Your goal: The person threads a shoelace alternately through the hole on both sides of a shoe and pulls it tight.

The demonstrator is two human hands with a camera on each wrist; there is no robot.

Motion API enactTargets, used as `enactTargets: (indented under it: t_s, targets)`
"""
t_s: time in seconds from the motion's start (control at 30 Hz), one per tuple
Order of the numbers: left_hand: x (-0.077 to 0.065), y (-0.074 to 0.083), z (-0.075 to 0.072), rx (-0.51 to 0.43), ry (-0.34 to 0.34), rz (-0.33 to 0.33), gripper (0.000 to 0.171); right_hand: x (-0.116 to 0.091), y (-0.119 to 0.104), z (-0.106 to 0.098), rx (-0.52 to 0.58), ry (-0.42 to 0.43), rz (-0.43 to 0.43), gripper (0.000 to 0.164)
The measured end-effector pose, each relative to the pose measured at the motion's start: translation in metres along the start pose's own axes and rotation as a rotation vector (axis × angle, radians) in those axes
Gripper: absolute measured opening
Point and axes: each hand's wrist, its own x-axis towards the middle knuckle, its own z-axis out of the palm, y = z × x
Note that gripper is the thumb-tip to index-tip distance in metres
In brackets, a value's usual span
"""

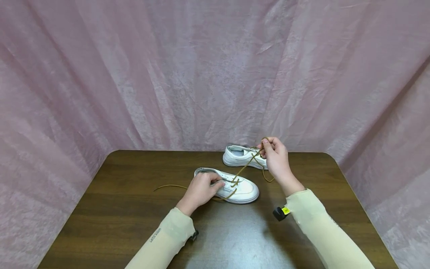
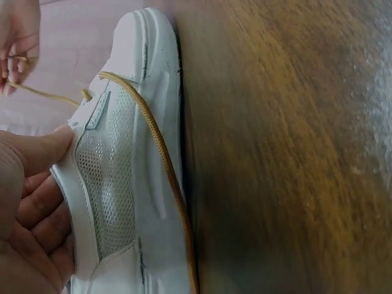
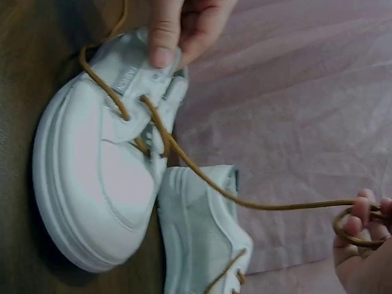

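A white shoe (image 1: 246, 190) lies on the table, toe to the right, with a brown lace through its lower eyelets. My left hand (image 1: 203, 186) pinches the near edge of its opening, thumb outside and fingers inside, as the left wrist view shows. My right hand (image 1: 276, 155) is raised to the right and grips the brown lace (image 3: 275, 207), which runs taut from an eyelet and loops round the fingers. The lace's other end (image 2: 156, 141) leaves the near side of the shoe and trails left along the table.
Behind stands a second white shoe (image 1: 235, 160) with a brown lace, partly covered by my right hand. The brown wooden table (image 1: 134, 220) has its back edge against a pink curtain (image 1: 208, 74). A black wrist camera (image 1: 279, 213) hangs under the right sleeve.
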Motion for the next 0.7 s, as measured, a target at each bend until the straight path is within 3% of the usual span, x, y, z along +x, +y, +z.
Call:
enactTargets:
  t_s: [0.1,0.17,0.23,0.3,0.4,0.47,0.5,0.57,0.63,0.7]
  targets:
    - [0.0,0.0,-0.004,-0.084,-0.018,0.013,0.007,-0.003,0.005,0.009,-0.009,-0.098,0.018,0.021]
    - [-0.001,-0.001,-0.008,-0.126,0.02,0.027,0.006,-0.005,0.011,0.016,0.002,-0.193,0.003,0.02]
    - [-0.001,-0.004,-0.014,-0.142,0.106,0.039,0.006,-0.008,0.015,0.024,0.022,-0.294,-0.023,0.021]
    - [-0.001,-0.009,-0.02,-0.101,0.231,0.036,0.005,-0.013,0.016,0.031,0.042,-0.39,-0.056,0.023]
    - [-0.003,-0.017,-0.031,-0.017,0.397,-0.053,0.008,-0.024,0.011,0.041,0.079,-0.525,-0.082,0.023]
    - [-0.006,-0.025,-0.038,0.037,0.433,-0.177,0.01,-0.034,0.007,0.046,0.078,-0.621,-0.082,0.022]
    - [-0.008,-0.03,-0.042,0.059,0.416,-0.25,0.011,-0.039,0.006,0.049,0.07,-0.672,-0.079,0.021]
    - [-0.012,-0.039,-0.047,0.096,0.32,-0.387,0.01,-0.048,0.004,0.053,0.035,-0.765,-0.082,0.018]
    - [-0.017,-0.048,-0.05,0.15,0.166,-0.493,0.013,-0.055,0.006,0.057,0.004,-0.824,-0.075,0.016]
    - [-0.023,-0.054,-0.051,0.198,0.01,-0.558,0.023,-0.058,0.008,0.06,-0.017,-0.827,-0.07,0.015]
